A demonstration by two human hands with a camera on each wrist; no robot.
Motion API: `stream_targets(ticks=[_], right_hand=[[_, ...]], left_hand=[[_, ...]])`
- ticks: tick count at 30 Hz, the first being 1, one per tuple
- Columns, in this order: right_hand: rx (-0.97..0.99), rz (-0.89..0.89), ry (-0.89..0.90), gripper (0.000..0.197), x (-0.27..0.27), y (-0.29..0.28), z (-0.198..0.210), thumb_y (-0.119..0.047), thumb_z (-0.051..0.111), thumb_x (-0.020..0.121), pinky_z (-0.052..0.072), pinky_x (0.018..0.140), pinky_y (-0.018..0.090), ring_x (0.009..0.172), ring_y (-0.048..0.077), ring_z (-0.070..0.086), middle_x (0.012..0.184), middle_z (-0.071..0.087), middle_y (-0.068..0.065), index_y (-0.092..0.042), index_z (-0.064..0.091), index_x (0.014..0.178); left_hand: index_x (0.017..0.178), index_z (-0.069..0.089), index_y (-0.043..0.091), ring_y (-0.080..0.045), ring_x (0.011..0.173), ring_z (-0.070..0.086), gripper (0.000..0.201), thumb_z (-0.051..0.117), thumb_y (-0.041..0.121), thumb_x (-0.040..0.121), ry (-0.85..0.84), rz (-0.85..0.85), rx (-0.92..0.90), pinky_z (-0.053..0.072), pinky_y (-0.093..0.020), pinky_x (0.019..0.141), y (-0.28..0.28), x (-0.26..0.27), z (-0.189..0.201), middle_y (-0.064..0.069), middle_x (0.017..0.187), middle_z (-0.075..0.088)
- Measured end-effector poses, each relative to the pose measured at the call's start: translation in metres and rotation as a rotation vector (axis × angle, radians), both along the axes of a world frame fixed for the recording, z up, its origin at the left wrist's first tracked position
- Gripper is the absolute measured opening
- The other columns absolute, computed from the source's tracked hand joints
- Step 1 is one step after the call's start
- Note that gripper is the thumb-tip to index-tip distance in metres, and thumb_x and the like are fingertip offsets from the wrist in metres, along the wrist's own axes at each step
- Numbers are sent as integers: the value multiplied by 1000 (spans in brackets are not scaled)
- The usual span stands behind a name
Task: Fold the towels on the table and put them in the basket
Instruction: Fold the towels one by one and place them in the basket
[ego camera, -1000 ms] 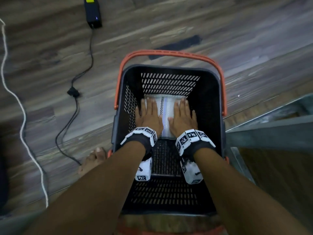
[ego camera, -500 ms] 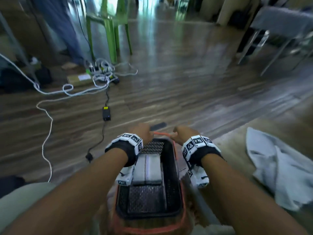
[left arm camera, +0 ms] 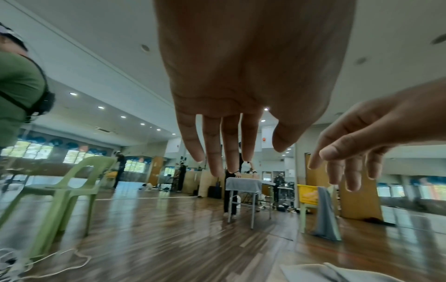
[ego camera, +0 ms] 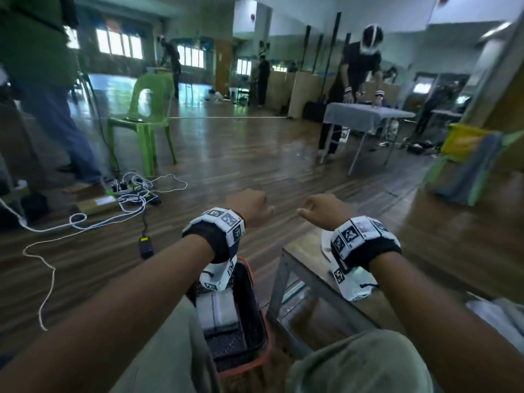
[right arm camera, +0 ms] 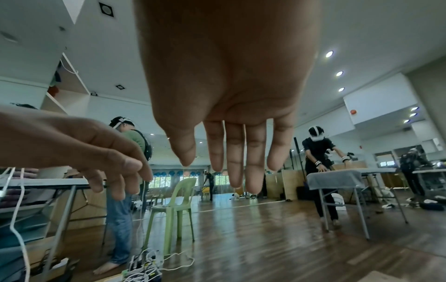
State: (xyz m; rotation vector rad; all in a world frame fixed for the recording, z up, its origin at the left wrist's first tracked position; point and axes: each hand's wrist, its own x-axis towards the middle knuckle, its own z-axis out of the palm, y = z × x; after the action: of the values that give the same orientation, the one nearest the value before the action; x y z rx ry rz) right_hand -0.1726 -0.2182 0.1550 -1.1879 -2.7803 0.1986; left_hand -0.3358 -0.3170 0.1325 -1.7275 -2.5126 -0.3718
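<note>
lifted clear of the basket (ego camera: 256, 321) since a second ago, when both palms pressed flat on the folded towel (ego camera: 217, 312) inside it; half a second ago curled at the orange handle, now raised in the air out front, head view swung up toward the room.

left hand (ego camera: 248, 207) held above the floor, just beyond the basket; seen from the left wrist view with fingers (left arm camera: 214, 152) hanging long and loosely spread, thumb apart, grip wide and holding nothing. right hand (ego camera: 326, 209) level with it, near but not touching, over the near corner of the table (ego camera: 300, 251); fingers (right arm camera: 235, 162) hanging straight and slightly parted, grip wide and holding nothing.

folded towel lying flat in the far part of the black basket, pale with a darker band down the middle, partly hidden behind the left wrist band. basket standing on the floor between the knees, just beside the table leg, orange rim showing at its near end. another pale towel (ego camera: 499, 316) loose on the table at the right edge, blurred; a second scrap of pale cloth (ego camera: 326, 245) peeking out past the right wrist band, too hidden to tell more.

further off: green plastic chair (ego camera: 144, 114) on the wooden floor, white cables (ego camera: 133, 194) tangled near its legs, a standing person in blue trousers (ego camera: 54, 123) at the left, another person in black (ego camera: 357, 78) bent over a cloth-covered table across the room.
</note>
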Motion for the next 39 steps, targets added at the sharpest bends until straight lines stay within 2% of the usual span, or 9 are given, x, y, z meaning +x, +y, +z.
stream_targets(ticks=[3, 9, 18, 22, 26, 32, 34, 37, 39], right_hand=[[6, -63, 19, 39, 39, 0, 7, -46, 52, 89, 51, 87, 42, 99, 27, 62, 104, 68, 7, -11, 66, 99], [-3, -256, 23, 34, 109, 13, -1, -44, 56, 87, 48, 88, 35, 103, 21, 60, 112, 66, 1, -17, 65, 105], [-46, -421, -29, 31, 173, 38, -55, -52, 56, 83, 49, 82, 33, 99, 19, 61, 110, 67, -4, -27, 67, 98], [-115, -423, -51, 33, 173, 52, -98, -49, 57, 82, 48, 87, 33, 105, 19, 59, 115, 65, -4, -28, 66, 105], [-160, -419, 6, 23, 160, 60, -147, -42, 55, 81, 49, 86, 36, 105, 21, 59, 112, 67, -2, -31, 65, 99], [-2, -402, 93, 29, 134, 79, -196, -40, 57, 84, 47, 84, 34, 100, 19, 62, 107, 68, -3, -25, 62, 108], [58, -427, 110, 35, 128, 90, -206, -48, 58, 83, 41, 85, 35, 100, 18, 62, 107, 67, -3, -24, 61, 108], [99, -446, 81, 45, 119, 103, -217, -59, 59, 78, 35, 85, 37, 98, 19, 61, 103, 66, -4, -22, 63, 103], [127, -459, 38, 45, 115, 109, -222, -60, 59, 76, 33, 84, 38, 96, 19, 61, 99, 66, -4, -22, 63, 100]], left_hand=[[110, 58, 14, -30, 107, 57, 43, 41, 49, 92, 9, -91, -3, 45, -38, 82, 7, 24, 1, -11, 117, 61], [105, 57, 16, -29, 103, 58, 37, 44, 47, 91, -32, -254, 20, 45, -35, 81, 32, 68, -2, -9, 115, 61], [115, 57, 21, -23, 110, 55, 34, 46, 44, 92, -34, -446, -29, 39, -29, 80, 90, 116, -51, -1, 121, 61], [109, 63, 18, -21, 108, 56, 29, 48, 35, 92, -35, -526, -46, 41, -29, 82, 125, 124, -87, 0, 117, 63], [101, 69, 22, -21, 106, 58, 22, 51, 28, 89, -112, -532, -47, 46, -33, 84, 160, 120, -120, 2, 114, 66], [119, 61, 28, -16, 129, 43, 33, 51, 17, 89, -83, -634, -57, 32, -41, 106, 201, 112, -158, 8, 134, 54], [117, 61, 30, -16, 126, 44, 35, 53, 15, 86, -53, -697, -59, 33, -40, 103, 212, 112, -164, 7, 130, 57], [101, 65, 34, -12, 111, 51, 28, 55, 17, 82, 25, -720, -51, 32, -33, 88, 224, 116, -171, 13, 108, 63], [101, 65, 34, -10, 109, 51, 25, 55, 20, 83, 69, -701, -65, 29, -33, 90, 231, 118, -175, 13, 105, 63]])
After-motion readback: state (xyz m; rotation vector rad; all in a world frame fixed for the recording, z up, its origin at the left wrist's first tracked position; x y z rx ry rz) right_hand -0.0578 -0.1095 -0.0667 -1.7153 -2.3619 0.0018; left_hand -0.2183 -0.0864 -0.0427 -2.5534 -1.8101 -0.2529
